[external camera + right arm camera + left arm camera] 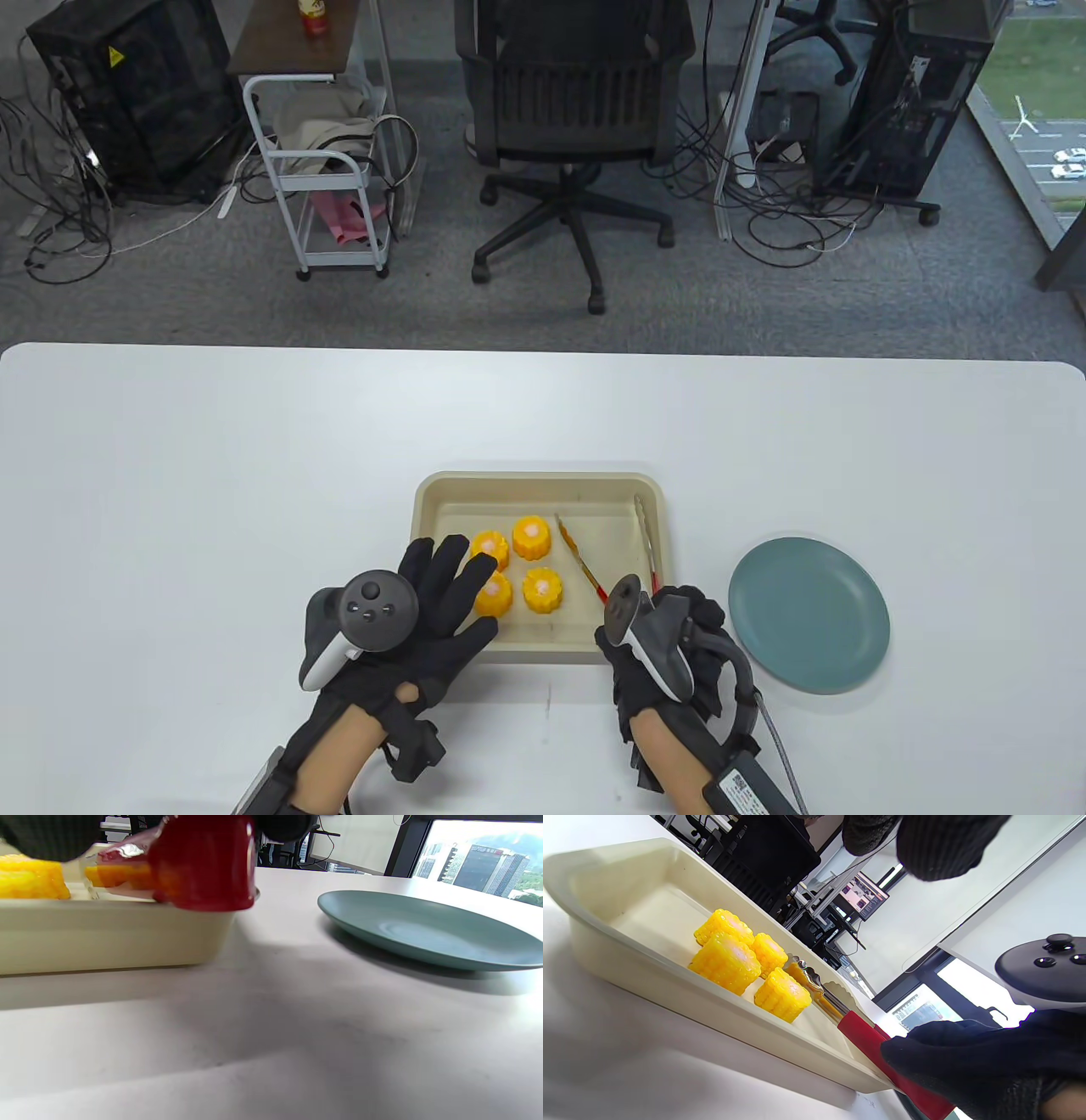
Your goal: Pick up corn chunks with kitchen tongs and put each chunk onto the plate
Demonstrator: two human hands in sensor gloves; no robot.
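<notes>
Several yellow corn chunks (532, 536) sit close together in the left half of a cream tray (543, 484). The tongs (581, 560) have red handles and metal arms, which spread apart inside the tray's right half with nothing between the tips. My right hand (670, 624) grips the red handles at the tray's near right corner. My left hand (454, 594) lies with fingers spread over the tray's near left corner, fingertips by the nearest chunk (495, 594). The left wrist view shows the chunks (725, 963) beside the tongs (823, 995). The teal plate (808, 615) is bare.
The plate (424, 929) lies on the white table just right of the tray (106, 933), with a narrow strip of table between them. An office chair (577, 127), a cart and computer towers stand on the floor beyond the table's far edge.
</notes>
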